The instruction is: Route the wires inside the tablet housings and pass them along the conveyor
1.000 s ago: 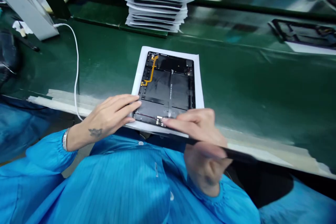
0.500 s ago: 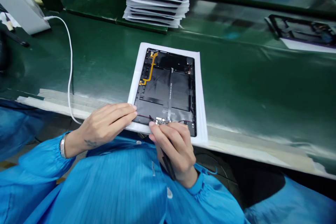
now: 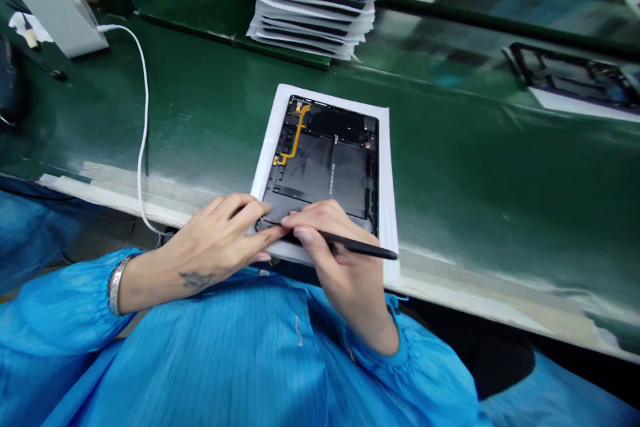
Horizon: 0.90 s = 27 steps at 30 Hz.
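Observation:
An opened tablet (image 3: pixel 320 167) lies on a white foam sheet (image 3: pixel 393 213), its dark inside facing up. An orange flex cable (image 3: pixel 295 140) runs down its upper left side. My left hand (image 3: pixel 225 230) rests over the tablet's near left corner, fingers apart and stretched out. Held in my right hand (image 3: pixel 345 260) is a slim black tool (image 3: pixel 370 249) with a rounded back end; its tip is hidden by the fingers. My right fingertips meet the left hand's finger at the tablet's near edge. A thin dark wire (image 3: pixel 270 221) shows there. Both hands cover the small circuit board area.
A tall stack of white sheets with dark panels between (image 3: pixel 320 7) stands beyond the tablet. Another dark tablet frame (image 3: pixel 575 77) lies at the far right. A white cable (image 3: pixel 147 107) hangs over the green bench's taped front edge (image 3: pixel 475 293) from a grey stand (image 3: pixel 60 7).
My right hand has turned over and moved left, so the black tool now points back to the right. My left fingers have shifted along the tablet's near edge. The view has swung slightly.

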Each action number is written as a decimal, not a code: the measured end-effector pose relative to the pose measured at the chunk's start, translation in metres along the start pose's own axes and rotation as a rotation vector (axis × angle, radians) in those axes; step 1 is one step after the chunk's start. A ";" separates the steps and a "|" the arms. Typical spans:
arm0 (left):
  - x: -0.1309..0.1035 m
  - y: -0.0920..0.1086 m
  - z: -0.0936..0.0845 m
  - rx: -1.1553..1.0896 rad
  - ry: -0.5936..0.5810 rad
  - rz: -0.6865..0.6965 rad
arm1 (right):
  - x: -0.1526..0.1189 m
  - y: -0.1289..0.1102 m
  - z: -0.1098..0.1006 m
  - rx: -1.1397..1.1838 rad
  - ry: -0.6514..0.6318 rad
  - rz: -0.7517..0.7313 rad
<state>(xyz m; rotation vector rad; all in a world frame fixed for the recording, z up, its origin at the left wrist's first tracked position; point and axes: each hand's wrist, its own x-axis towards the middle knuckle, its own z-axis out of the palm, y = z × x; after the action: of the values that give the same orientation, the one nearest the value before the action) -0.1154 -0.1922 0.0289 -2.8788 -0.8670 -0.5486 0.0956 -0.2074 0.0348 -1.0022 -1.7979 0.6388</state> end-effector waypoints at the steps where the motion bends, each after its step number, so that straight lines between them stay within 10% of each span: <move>1: 0.000 0.000 0.000 -0.003 0.005 0.000 | 0.003 0.000 0.002 0.001 -0.013 0.006; 19: -0.019 -0.010 0.008 -0.118 0.196 0.062 | 0.008 0.001 0.001 -0.043 -0.130 -0.079; 27: -0.009 -0.007 0.003 -0.147 0.161 0.041 | -0.011 0.001 -0.032 -0.140 -0.144 -0.023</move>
<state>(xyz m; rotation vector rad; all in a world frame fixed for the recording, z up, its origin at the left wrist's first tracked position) -0.1250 -0.1907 0.0229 -2.9211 -0.7731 -0.8601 0.1280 -0.2166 0.0418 -1.0499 -2.0000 0.5903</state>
